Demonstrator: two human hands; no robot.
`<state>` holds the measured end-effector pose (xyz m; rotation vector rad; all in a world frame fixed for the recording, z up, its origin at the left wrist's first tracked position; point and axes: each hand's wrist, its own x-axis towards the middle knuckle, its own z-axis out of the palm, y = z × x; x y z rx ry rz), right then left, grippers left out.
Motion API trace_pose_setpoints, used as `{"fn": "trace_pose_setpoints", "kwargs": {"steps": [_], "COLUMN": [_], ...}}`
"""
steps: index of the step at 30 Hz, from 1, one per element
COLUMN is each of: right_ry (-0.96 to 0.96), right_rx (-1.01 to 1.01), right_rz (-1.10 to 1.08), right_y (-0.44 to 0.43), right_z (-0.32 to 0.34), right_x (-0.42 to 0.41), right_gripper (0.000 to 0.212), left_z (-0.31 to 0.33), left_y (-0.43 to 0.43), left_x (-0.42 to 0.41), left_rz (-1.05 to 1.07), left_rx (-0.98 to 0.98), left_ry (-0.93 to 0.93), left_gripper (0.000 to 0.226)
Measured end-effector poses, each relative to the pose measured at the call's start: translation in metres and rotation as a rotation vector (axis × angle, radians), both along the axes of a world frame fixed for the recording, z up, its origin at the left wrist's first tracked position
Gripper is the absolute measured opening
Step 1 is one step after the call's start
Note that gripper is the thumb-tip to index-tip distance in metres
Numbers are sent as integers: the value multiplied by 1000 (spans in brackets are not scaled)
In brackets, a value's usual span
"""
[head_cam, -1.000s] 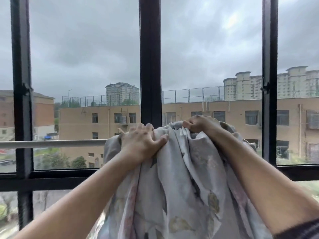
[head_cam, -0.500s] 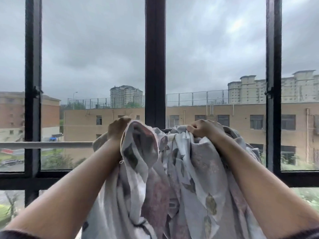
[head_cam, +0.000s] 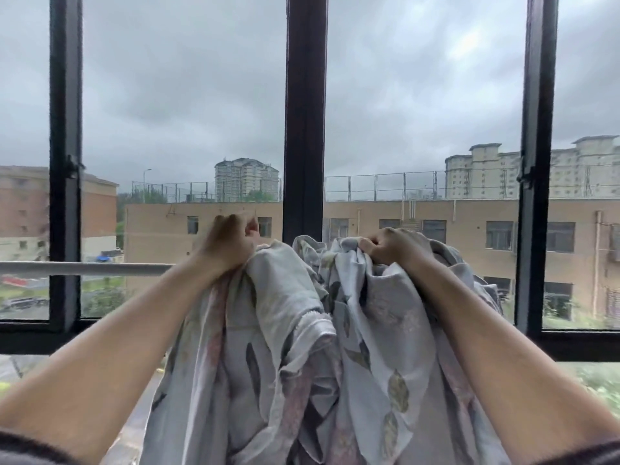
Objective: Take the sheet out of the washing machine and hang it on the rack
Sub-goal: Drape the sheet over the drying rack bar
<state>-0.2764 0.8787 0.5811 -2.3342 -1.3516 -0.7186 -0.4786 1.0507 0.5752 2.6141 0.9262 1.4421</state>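
Outside, grey cloud and tan blocks behind 3 dark uprights (head_cam: 304,129) of window frame. Nearer, 2 bare forearms raised to 1 sheet (head_cam: 302,347). Fisted tight round a bunch of its top edge, knuckles up: right hand (head_cam: 391,245). Blurred, fingers curled, hard against that edge further left: left hand (head_cam: 231,243); cannot tell whether gripping. Pale grey leaf-print sheet heaped over 1 white rail (head_cam: 87,268), long axis hanging straight down toward the viewer in vertical folds, 1 hemmed edge turned out between the forearms. Rail level, running left to right, bare at left, covered by cloth at right.
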Motion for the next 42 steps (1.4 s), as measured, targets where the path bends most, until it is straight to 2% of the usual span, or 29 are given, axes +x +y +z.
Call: {"fn": "trace_pose_setpoints", "kwargs": {"steps": [2,4,7,9,13,16,18,21,23,27,29,30,32,33,35,37,40,42], "right_ry": [0,1,9,4,1,0,-10,-10,5,34,47,48,44,40,27,11,8,16], "right_rx": [1,0,0,6,-2,2,-1,-11,-5,-11,-8,-7,-7,-3,-4,-5,-8,-19], "right_rz": [-6,-14,-16,-10,-1,2,8,-3,-10,-11,-14,-16,-15,-11,-6,-2,-8,-16], "right_y": [-2,-6,-8,-6,2,8,13,15,14,7,3,2,3,4,6,10,13,11], "right_z": [0,0,2,1,0,0,0,-2,0,5,3,2,1,1,-1,-1,0,0], "right_x": [5,10,13,12,10,10,10,15,19,23,24,24,20,19,14,9,6,9], "right_gripper": [33,34,35,36,36,34,34,36,36,35,35,35,34,34,33,34,34,33], "left_z": [-32,-64,-104,-114,-77,-34,-21,-5,2,-40,-77,-90,-89,-79,-45,-14,1,-8], "left_y": [-21,-39,-57,-67,-49,-33,-21,-3,0,-35,-53,-57,-53,-48,-32,-18,-11,-14], "left_x": [0,-10,-19,-21,-20,-2,16,41,43,25,13,8,3,3,4,10,28,35], "left_rz": [-36,56,140,111,83,64,85,169,204,215,185,241,332,332,252,284,416,349], "left_rx": [71,130,-97,-143,127,257,267,35,-93,48,103,157,366,414,404,374,281,211], "left_ry": [189,235,191,50,-202,-251,-196,164,261,259,345,383,278,194,60,21,64,143], "left_gripper": [43,73,100,92,43,33,29,29,34,66,83,88,77,60,34,32,25,26]}}
